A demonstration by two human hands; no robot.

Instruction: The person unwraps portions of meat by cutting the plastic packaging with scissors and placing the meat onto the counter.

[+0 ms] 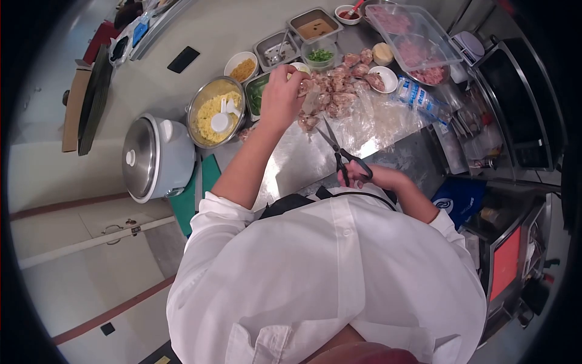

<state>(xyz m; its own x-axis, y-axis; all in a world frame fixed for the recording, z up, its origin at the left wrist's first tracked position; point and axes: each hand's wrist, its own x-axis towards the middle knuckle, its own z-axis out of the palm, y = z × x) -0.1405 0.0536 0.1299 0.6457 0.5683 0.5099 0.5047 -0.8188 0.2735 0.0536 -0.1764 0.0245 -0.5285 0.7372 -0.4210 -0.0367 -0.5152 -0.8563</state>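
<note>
My left hand (pixel 282 97) reaches over the back of the counter, its fingers closed at the left edge of a pile of wrapped meat portions (pixel 341 91). What its fingers hold is too small to make out. Close to my body, my right hand (pixel 357 174) grips black-handled scissors (pixel 341 150), whose blades are apart and point up toward the pile. Clear plastic film (pixel 385 118) lies on the metal counter (pixel 288 165) to the right of the portions.
A bowl of yellow food (pixel 209 118) and a rice cooker (pixel 142 159) stand left, near a green board (pixel 209 176). Metal trays (pixel 312 25) and a bowl of greens (pixel 320 56) are behind. A plastic container (pixel 415 36), a white bowl (pixel 384 79) and an oven (pixel 515 103) are right.
</note>
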